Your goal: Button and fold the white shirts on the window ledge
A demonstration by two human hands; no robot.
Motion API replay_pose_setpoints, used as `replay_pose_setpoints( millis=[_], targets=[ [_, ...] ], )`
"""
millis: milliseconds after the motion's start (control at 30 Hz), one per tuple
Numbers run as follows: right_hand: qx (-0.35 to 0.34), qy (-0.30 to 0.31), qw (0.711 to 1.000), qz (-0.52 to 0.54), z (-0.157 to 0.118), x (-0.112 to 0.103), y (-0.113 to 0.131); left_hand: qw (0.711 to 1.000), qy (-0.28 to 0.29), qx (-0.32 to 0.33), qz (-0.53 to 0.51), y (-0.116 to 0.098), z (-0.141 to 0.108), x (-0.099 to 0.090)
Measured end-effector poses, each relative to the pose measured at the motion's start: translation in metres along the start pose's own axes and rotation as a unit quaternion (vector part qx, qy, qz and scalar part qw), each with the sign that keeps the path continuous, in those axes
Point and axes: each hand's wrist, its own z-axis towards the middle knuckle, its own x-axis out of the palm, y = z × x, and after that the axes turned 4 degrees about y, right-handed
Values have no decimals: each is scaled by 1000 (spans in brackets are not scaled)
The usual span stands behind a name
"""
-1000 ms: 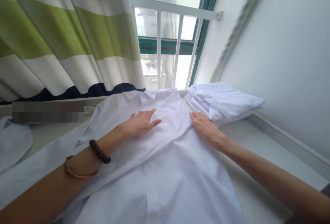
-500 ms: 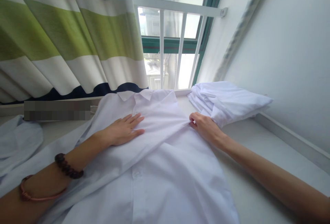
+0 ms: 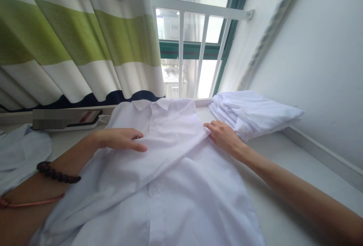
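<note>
A white collared shirt (image 3: 170, 197) lies front up, its collar at the far end and its button placket running down the middle. One layer of its cloth is drawn slantwise across the chest, ending at my right hand. My right hand (image 3: 222, 134) pinches the tip of this layer between thumb and fingers at the shirt's right side. Over the shirt's upper left, my left hand (image 3: 121, 139) is turned on its side. Its thumb is stretched out apart from the bent fingers, and I see nothing held in it.
A folded stack of white clothes (image 3: 255, 113) sits at the back right by the wall. At the back left is a phone (image 3: 89, 117) with a white cable, partly blurred out. Pale cloth (image 3: 24, 151) lies at the far left. Behind are a striped curtain (image 3: 130, 38) and white window bars (image 3: 201, 10).
My left hand has gone from lying flat with spread fingers to turned on its side, shifting left. My right hand keeps its pinch and has barely moved. The view has shifted slightly.
</note>
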Motion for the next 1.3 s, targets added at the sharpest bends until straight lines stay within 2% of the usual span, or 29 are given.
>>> replay_pose_setpoints(
  millis=[100,167,267,333,500,600,667,733,800,1000,1067,1167,1200,1233,1300],
  targets=[
    [-1,-1,999,-50,11,-18,4,984,101,11,-150,7,-5,-2],
    [1,0,996,-87,18,-32,4,972,117,4,-205,13,-5,-2],
    [-24,20,991,-132,26,-44,-4,965,127,-24,-226,23,-1,-1],
    [-50,22,987,-153,25,-41,-14,966,135,-37,-220,29,2,-1],
    [-85,18,980,-178,13,-15,-29,974,140,-48,-171,31,0,-2],
    [-87,-1,976,-200,9,-9,-24,969,171,-43,-176,28,-5,-1],
    [-129,-36,971,-199,9,-9,-17,962,182,-33,-201,28,-7,1],
    [-192,-50,962,-187,12,-9,-10,962,165,-27,-216,31,-7,3],
    [-216,-30,960,-177,15,-5,-7,966,133,-34,-219,35,-5,3],
    [-134,47,977,-160,21,0,-12,967,108,-66,-223,38,3,-10],
    [-127,103,978,-126,21,-10,-17,964,134,-67,-218,36,3,-10],
    [-111,226,968,-18,33,-31,-23,951,189,-42,-241,35,-3,-3],
    [-100,241,965,13,40,-37,-24,948,200,-30,-245,36,-6,0],
    [-89,226,969,36,50,-40,-23,947,205,-20,-245,38,-8,3],
    [-76,156,982,75,73,-40,-18,947,214,-5,-238,41,-13,9]
  ],
)
